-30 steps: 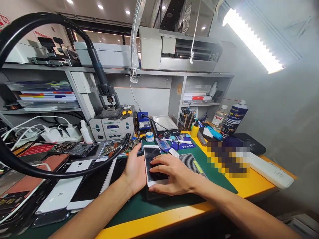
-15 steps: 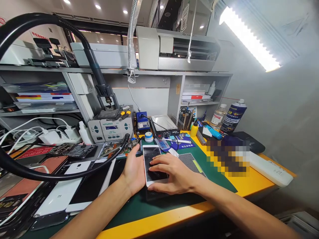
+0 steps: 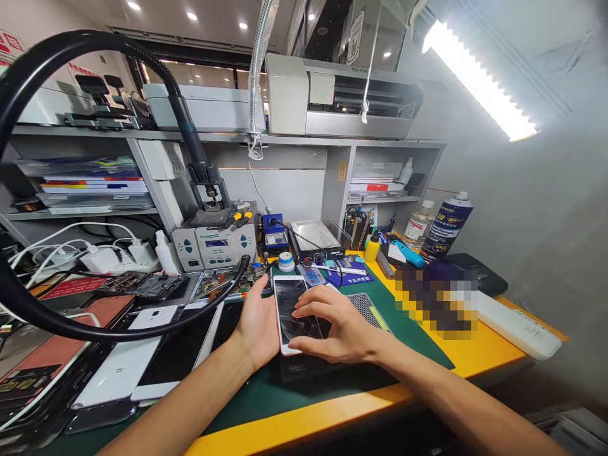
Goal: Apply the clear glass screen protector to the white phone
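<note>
A white-framed smartphone (image 3: 291, 310) with a dark, smudged screen is tilted up in front of me. My left hand (image 3: 259, 323) cradles it from the left, palm along the edge and thumb raised; the other fingers are hidden behind it. Over the right part of the screen, my right hand (image 3: 339, 323) is spread with bent fingers and thumb apart. Its fingertips are at or just above the glass; I cannot tell if they touch. Below the phone, a dark flat object (image 3: 304, 368) rests on the green mat (image 3: 256, 405).
Left of my hands lie several phones, one a white back cover (image 3: 118, 367). A black hose (image 3: 95, 332) loops above them from a grey rework station (image 3: 213, 244). A perforated plate (image 3: 368, 310), yellow bottle (image 3: 371, 249) and spray can (image 3: 446, 225) stand or lie to the right.
My right hand has shifted slightly right on the phone, its fingers more curled and less flat over the screen. My left hand keeps its hold. The whole view has moved a little.
</note>
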Demonstrator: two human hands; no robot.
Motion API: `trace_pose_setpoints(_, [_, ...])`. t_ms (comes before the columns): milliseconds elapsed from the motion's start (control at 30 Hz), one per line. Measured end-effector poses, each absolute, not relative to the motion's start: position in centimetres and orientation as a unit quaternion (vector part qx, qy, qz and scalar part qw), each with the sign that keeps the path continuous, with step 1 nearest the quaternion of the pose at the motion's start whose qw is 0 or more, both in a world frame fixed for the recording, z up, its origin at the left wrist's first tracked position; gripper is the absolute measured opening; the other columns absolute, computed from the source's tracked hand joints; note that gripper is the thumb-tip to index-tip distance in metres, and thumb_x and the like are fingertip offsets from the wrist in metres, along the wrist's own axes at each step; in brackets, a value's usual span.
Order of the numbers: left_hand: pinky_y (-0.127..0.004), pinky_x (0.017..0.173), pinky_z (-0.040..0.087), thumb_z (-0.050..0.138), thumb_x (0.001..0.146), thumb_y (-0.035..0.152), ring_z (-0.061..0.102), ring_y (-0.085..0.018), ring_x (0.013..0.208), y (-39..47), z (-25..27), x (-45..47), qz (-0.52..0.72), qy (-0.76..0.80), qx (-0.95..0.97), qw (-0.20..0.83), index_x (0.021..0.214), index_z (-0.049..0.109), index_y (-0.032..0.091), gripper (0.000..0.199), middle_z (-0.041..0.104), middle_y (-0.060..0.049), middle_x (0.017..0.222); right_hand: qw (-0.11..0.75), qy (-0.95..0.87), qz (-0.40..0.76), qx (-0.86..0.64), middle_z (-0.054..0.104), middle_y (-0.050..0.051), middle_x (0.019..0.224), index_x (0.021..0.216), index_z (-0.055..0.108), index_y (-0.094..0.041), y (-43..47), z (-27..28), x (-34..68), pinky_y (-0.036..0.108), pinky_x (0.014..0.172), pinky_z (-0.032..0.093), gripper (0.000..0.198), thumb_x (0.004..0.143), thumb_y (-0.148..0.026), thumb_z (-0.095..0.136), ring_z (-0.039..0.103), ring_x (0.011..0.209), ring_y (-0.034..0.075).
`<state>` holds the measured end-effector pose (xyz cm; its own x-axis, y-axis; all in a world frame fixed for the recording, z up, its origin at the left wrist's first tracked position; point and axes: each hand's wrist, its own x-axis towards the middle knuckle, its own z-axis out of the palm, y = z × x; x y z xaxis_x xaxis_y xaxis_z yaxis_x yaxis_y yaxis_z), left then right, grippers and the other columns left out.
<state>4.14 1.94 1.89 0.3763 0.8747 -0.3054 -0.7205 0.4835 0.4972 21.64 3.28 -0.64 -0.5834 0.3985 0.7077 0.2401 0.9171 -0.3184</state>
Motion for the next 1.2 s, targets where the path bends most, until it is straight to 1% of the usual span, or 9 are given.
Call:
trace_pose_setpoints(167, [-0.052, 0.087, 0.056, 0.037, 0.099, 0.053, 0.071, -0.036, 0.094, 2.0, 1.6, 4.0, 0.484, 0.274, 0.149, 0.818, 0.125, 0.065, 0.009, 0.058, 0.074, -0.019, 0.108, 0.433, -0.875, 0.112, -0.187, 0.072, 0.010, 0.097, 0.100, 0.074, -0.019, 3.2, -0.3, 21.6, 0.035, 0.080, 0.056, 0.028, 0.084, -0.041, 0.080, 0.068, 0.089, 0.021])
trace_pose_setpoints(367, [-0.051, 0.085, 0.056, 0.037, 0.099, 0.053, 0.071, -0.035, 0.092, 2.0, 1.5, 3.9, 0.484, 0.268, 0.152, 0.819, 0.124, 0.065, 0.009, 0.058, 0.074, -0.019, 0.107, 0.446, -0.867, 0.139, -0.174, 0.073, 0.007, 0.091, 0.096, 0.075, -0.021, 3.0, -0.3, 21.4, 0.034, 0.077, 0.055, 0.018, 0.087, -0.036, 0.078, 0.068, 0.083, 0.019])
trace_pose_setpoints(567, [-0.049, 0.084, 0.055, 0.035, 0.100, 0.054, 0.071, -0.034, 0.091, 2.0, 1.5, 4.0, 0.478, 0.263, 0.145, 0.825, 0.125, 0.064, 0.010, 0.058, 0.074, -0.019, 0.107, 0.478, -0.855, 0.131, -0.154, 0.073, 0.007, 0.083, 0.088, 0.075, -0.019, 2.8, 0.0, 21.2, 0.034, 0.073, 0.054, 0.004, 0.089, -0.023, 0.073, 0.067, 0.076, 0.018])
trace_pose_setpoints(700, [-0.048, 0.083, 0.055, 0.036, 0.099, 0.054, 0.071, -0.034, 0.090, 2.0, 1.4, 3.9, 0.476, 0.262, 0.140, 0.828, 0.124, 0.064, 0.009, 0.059, 0.074, -0.019, 0.106, 0.491, -0.851, 0.113, -0.149, 0.073, 0.007, 0.080, 0.085, 0.073, -0.019, 2.8, 0.1, 21.1, 0.034, 0.071, 0.054, 0.007, 0.091, -0.020, 0.070, 0.067, 0.073, 0.018])
trace_pose_setpoints(867, [-0.048, 0.083, 0.055, 0.035, 0.100, 0.055, 0.071, -0.034, 0.089, 2.0, 1.4, 3.9, 0.476, 0.263, 0.132, 0.829, 0.124, 0.064, 0.007, 0.060, 0.074, -0.020, 0.105, 0.500, -0.849, 0.094, -0.144, 0.073, 0.008, 0.078, 0.087, 0.074, -0.016, 2.7, 0.1, 21.2, 0.033, 0.069, 0.054, 0.006, 0.090, -0.015, 0.069, 0.066, 0.072, 0.018])
trace_pose_setpoints(1200, [-0.049, 0.085, 0.054, 0.036, 0.100, 0.053, 0.071, -0.035, 0.091, 1.8, 1.7, 4.1, 0.478, 0.259, 0.126, 0.830, 0.126, 0.064, 0.007, 0.060, 0.074, -0.021, 0.107, 0.510, -0.843, 0.088, -0.149, 0.073, 0.009, 0.077, 0.086, 0.073, -0.015, 2.6, 0.5, 21.2, 0.033, 0.067, 0.053, 0.006, 0.089, -0.012, 0.068, 0.066, 0.070, 0.018])
